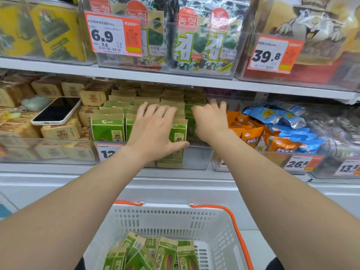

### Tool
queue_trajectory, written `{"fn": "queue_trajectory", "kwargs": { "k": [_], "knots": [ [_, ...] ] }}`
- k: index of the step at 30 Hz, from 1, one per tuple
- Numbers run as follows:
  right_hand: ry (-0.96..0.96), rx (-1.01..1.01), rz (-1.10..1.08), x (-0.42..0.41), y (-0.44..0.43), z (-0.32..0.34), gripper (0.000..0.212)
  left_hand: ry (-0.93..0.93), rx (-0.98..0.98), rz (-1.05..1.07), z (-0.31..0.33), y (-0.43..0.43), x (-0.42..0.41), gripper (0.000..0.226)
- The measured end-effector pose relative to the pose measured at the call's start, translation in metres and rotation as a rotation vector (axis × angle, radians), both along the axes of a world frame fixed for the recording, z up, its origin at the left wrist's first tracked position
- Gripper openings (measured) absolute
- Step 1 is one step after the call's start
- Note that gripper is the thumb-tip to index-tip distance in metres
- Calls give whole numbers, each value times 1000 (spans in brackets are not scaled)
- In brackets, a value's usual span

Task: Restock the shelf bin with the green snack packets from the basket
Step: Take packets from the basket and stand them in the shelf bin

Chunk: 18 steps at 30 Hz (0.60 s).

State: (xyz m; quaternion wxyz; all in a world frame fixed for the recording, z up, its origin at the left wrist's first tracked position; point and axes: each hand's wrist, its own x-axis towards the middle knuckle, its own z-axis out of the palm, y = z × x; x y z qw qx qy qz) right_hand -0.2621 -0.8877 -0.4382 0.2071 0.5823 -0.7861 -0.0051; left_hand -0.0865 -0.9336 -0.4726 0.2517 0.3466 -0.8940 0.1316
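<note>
Basket nearest; left hand and right hand spread over green packets, phone beside

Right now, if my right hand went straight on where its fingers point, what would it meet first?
Probably the upright green-and-tan snack packets in the clear plastic bin, just beyond your right hand; depth is unclear.

Two white shelves, clear bins side by side.
Lower shelf: L bin w/ tan pkts; mid bin w/ upright green pkts in rows; R bin w/ orange pkts & blue pkts. Upper shelf: yellow-pack bin, seaweed-pack bin, bin w/ squirrel-print bag. Price tags on bin fronts.
</note>
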Motion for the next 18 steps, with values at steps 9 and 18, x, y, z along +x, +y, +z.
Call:
{"fn": "queue_trajectory", "kwargs": {
  "k": [9,18],
  "knots": [
    [61,-59,-152,-8,-33,-2,54,41,-73,-35,-7,-6,4,96],
    [272,-47,-89,2,-39,-24,15,36,-70,-57,-8,-9,7,96]
  ]
}}
